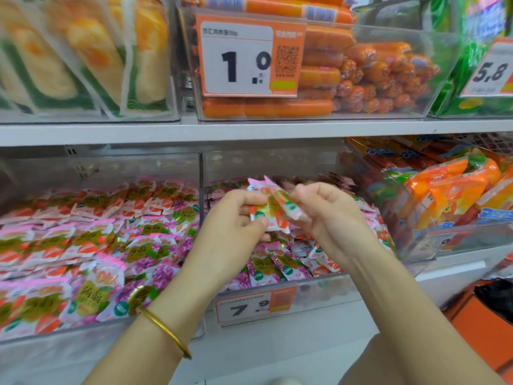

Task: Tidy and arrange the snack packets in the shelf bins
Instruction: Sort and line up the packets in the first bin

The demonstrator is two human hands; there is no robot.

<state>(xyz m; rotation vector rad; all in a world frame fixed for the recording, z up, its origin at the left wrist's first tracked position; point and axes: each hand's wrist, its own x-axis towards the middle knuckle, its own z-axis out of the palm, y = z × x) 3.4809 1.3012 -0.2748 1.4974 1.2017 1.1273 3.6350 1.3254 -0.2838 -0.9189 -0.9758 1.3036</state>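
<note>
Above the middle clear bin (319, 287) on the lower shelf, my left hand (236, 220) grips a small stack of white-and-pink snack packets (273, 218) with red and gold print. My right hand (330, 215) pinches the right side of the same stack, one packet (291, 209) tilted between its fingers. Under both hands the bin holds several loose pink, purple and red packets (280, 266). The left bin (111, 327) is full of similar packets (91, 240) lying in rows.
A 7.9 price tag (255, 307) hangs on the middle bin's front. To the right a tilted clear bin (433, 243) holds orange packets. The upper shelf carries sausages (369, 76) behind a 1.0 tag (249, 55), and green-edged packs (83, 56) at left. An orange box (488, 323) stands at lower right.
</note>
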